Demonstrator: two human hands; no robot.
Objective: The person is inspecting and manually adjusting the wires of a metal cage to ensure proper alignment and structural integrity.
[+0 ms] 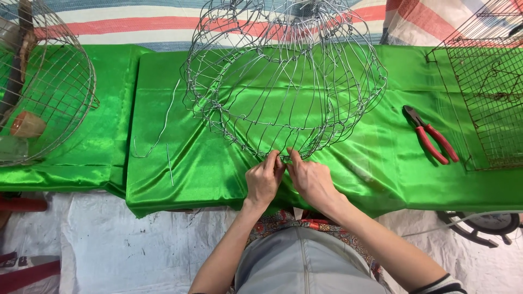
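While the wire frame (286, 81) stands on the green-draped counter (381, 163), we see its near rim lying right at our fingertips. Our left hand (263, 179) pinches that rim from the left, and our right hand (309, 177) pinches it just beside, the two hands almost touching. A loose wire (163, 122) lies well to the left. Red-handled pliers (433, 136) rest apart to the right, near a flat wire grid (485, 103). A round wire basket (49, 81) sits far left.
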